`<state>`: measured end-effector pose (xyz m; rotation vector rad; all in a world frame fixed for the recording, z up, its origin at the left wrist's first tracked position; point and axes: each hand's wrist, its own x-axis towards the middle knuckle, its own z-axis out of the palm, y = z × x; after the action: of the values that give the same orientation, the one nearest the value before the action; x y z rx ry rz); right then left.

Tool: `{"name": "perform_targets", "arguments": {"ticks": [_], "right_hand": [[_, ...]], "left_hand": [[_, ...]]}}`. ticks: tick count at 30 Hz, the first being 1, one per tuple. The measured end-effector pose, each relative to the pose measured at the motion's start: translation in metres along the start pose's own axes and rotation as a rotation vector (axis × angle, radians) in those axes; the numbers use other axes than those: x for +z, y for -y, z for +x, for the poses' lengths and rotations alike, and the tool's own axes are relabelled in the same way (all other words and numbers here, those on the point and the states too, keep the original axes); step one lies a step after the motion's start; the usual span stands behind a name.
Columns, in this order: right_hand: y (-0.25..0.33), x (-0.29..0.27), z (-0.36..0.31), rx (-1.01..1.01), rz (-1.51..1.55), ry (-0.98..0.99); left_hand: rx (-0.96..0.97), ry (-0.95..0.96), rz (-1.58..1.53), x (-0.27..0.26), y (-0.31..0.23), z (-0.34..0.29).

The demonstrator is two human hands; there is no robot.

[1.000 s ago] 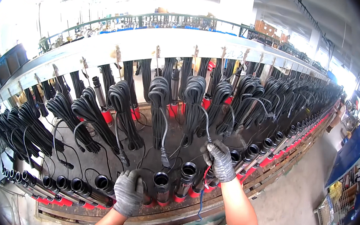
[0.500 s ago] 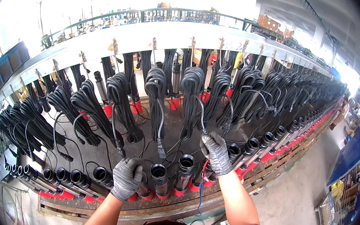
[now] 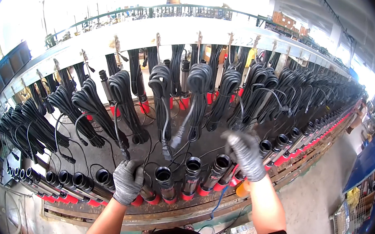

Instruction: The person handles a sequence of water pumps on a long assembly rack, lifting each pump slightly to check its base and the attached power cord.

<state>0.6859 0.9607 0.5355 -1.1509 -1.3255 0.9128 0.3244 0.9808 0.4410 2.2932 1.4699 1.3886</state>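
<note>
My left hand, in a grey knit glove, is curled beside the open black tops of the pumps; what its fingers hold, if anything, is hidden. Just above it hangs a black cable plug. My right hand, gloved alike, is smeared by motion over the front row, right of the middle. A red wire and a blue wire run down below it. Coiled black cables hang in front of me, one with a grey plug dangling. Black-topped pumps with red bases stand below.
A long white rail with hooks carries the cable bundles. Pumps stand in rows on a wood-edged platform. An orange round object sits below my right wrist. To the right are a blue panel and a wire basket.
My right hand has moved right, away from the middle cable's plug, which now swings free to the left. The red and blue wires have shifted right too. My left hand has moved slightly up and left.
</note>
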Motion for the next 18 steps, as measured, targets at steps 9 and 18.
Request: {"name": "perform_targets", "arguments": {"ticks": [9, 18], "right_hand": [[-0.073, -0.052, 0.057, -0.071, -0.416, -0.265], [-0.063, -0.059, 0.043, 0.204, 0.548, -0.272]], "left_hand": [[-0.011, 0.045, 0.041, 0.003, -0.004, 0.004], [0.154, 0.213, 0.217, -0.003, -0.053, 0.019]]}}
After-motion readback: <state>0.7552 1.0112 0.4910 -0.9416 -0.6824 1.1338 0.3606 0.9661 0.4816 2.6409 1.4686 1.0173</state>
